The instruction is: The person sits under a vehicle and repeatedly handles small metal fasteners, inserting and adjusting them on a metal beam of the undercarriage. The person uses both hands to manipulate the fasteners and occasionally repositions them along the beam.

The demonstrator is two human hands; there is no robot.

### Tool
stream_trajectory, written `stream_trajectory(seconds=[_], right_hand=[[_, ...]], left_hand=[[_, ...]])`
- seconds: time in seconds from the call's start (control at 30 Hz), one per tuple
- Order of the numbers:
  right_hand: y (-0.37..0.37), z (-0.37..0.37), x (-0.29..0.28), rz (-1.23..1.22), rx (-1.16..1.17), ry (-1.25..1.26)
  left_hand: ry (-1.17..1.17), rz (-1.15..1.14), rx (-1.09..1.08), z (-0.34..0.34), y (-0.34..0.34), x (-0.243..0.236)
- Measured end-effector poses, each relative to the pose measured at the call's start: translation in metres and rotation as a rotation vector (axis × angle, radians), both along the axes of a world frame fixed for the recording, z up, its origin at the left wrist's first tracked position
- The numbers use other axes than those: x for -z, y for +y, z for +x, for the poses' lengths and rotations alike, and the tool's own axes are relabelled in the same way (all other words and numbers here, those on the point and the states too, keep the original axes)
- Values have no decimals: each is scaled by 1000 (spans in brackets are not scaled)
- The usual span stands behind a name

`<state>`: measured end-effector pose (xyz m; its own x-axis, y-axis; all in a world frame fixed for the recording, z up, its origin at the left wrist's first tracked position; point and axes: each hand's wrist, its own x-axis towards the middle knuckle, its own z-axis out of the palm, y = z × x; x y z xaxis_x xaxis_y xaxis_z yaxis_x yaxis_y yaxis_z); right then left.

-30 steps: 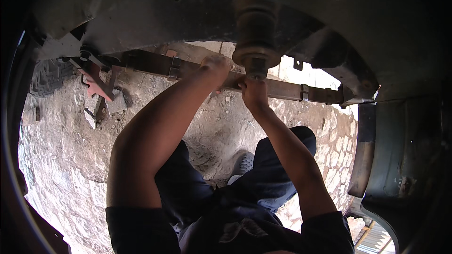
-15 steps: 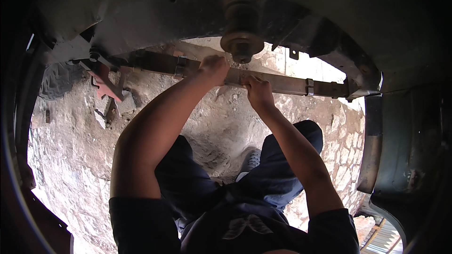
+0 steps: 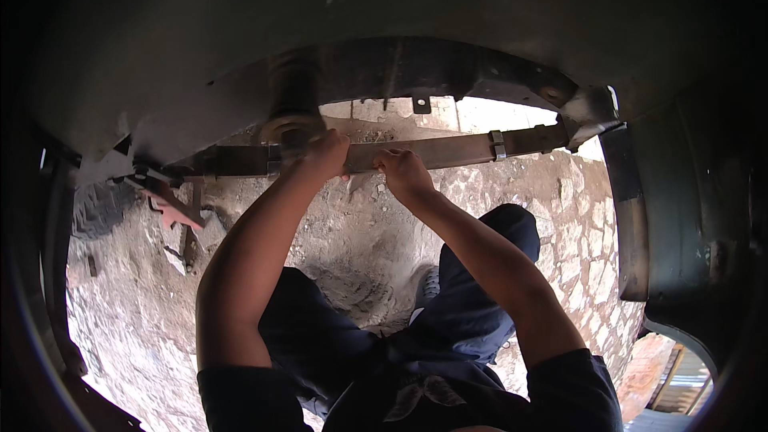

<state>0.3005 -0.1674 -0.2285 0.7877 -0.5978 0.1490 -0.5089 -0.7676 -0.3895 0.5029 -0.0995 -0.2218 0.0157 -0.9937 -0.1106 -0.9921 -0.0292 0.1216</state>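
A long brown leaf spring (image 3: pixel 448 154) runs crosswise under a dark vehicle body, with metal clamps (image 3: pixel 498 145) around its leaves. My left hand (image 3: pixel 326 155) is closed round the spring near its middle, fingertips showing at the near edge. A short way to the right, my right hand (image 3: pixel 406 175) has its fingers curled together against the spring's face and near edge; whatever lies between them is hidden. Just beyond my left hand, a dark round bump stop (image 3: pixel 292 124) hangs from the frame rail (image 3: pixel 448 68), partly covered by that hand.
At the left, a red metal stand (image 3: pixel 172 208) is beside stone blocks (image 3: pixel 210 230) and a dark tyre (image 3: pixel 100 210). Dusty ground and a stone-paved surface (image 3: pixel 580 232) lie below. The dark fender (image 3: pixel 680 216) curves round on the right, and the body hangs low overhead.
The view has shifted, so the bump stop and spring appear farther left and the spring looks more level. Both hands remain at the spring's middle, with little change in their grip.
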Motion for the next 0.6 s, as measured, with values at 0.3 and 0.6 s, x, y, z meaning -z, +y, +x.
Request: stream_trajectory(seconds=[0.3,0.6], right_hand=[[17,-43,-37,710,302,-486],[2,-37,-35,1286,221,-664]], left_hand=[[127,-444,46,-20,11,-12],[965,-67,-233,-53,30,-66]])
